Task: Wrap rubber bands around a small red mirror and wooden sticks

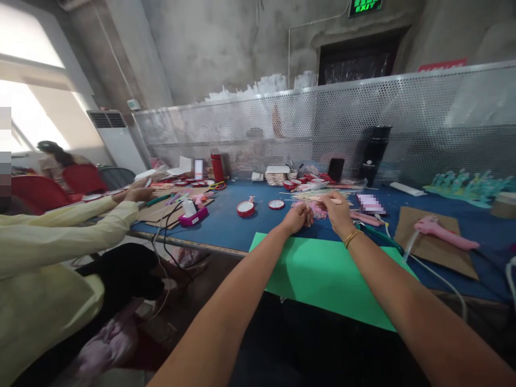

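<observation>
Over the far edge of a green sheet [318,274], both of my hands are close together. My left hand [297,219] is closed, its fingers curled; what they hold, if anything, is too small to make out. My right hand [337,214], a gold bracelet on its wrist, pinches a thin pale stick [335,201]. Between the hands lies a tangle of pink strands [319,209]. Just beyond are several thin light sticks [302,196] on the blue table [220,217].
Two red-rimmed rolls [245,209] lie left of my hands. A pink glue gun [445,233] rests on cardboard [407,221] at the right, with cables nearby. A purple power strip [193,216] and a co-worker's yellow sleeves [108,226] are left. A perforated screen [342,113] stands behind.
</observation>
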The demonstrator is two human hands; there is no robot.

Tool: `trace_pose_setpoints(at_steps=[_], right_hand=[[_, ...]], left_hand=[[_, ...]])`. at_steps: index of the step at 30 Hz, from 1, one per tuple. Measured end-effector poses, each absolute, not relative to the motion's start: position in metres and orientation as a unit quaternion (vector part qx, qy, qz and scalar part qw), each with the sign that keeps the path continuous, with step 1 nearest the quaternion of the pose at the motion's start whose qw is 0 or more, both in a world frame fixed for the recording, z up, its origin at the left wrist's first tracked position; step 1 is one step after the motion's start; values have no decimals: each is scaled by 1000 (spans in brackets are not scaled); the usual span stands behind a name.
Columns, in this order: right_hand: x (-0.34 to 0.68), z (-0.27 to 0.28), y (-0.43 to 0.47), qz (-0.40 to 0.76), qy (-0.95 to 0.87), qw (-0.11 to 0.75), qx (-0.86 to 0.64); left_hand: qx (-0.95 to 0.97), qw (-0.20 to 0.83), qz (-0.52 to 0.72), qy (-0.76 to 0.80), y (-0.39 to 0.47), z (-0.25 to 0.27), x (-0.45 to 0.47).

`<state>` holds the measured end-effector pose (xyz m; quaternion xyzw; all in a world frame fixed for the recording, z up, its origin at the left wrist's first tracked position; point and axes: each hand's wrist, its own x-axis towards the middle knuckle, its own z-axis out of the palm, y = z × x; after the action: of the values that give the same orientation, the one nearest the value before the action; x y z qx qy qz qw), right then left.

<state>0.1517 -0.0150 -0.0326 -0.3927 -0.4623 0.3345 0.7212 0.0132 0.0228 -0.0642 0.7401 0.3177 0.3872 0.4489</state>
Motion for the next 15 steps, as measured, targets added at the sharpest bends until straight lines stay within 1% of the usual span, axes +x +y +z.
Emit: trace_pose_setpoints(at_steps=[8,12,15], right_hand=[[151,-32,-14,328,-440,736,-397],[150,-32,-15,344,-461,719,-390],[150,-34,-13,341,-457,720,-396]], left_hand=[[736,447,388,327,22,-64,11],[751,430,390,315,21,-63,11],[746,436,394,313,19,-62,11]])
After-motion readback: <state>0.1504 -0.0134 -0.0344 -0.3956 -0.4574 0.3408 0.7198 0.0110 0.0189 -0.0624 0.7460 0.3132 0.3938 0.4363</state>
